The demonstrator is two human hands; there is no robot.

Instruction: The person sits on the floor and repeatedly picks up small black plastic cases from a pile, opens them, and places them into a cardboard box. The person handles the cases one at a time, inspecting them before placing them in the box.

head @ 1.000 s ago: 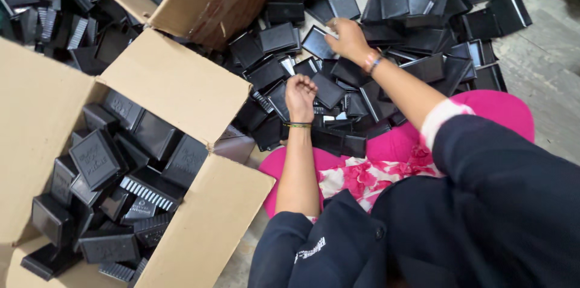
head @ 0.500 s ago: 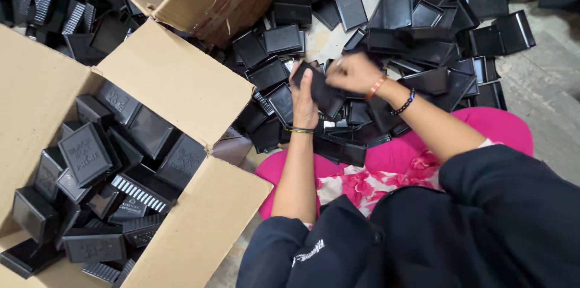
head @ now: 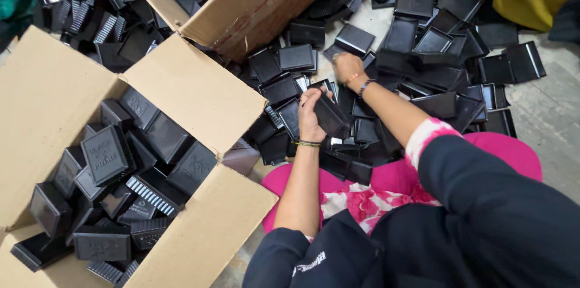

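Over the littered floor (head: 544,119), the left hand (head: 311,116) clamps a black box (head: 331,116); the right hand (head: 348,67) seems closed on another.

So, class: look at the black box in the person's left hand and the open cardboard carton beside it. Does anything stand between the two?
Only the carton's own flap, folded outward toward the left hand, lies between the held black box and the carton's opening. Above the flap nothing visible stands in the way. The right hand is off to the other side, over the floor pile.

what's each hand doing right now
left hand: closed on a black tray
right hand: down on the tray pile, grip cannot be told
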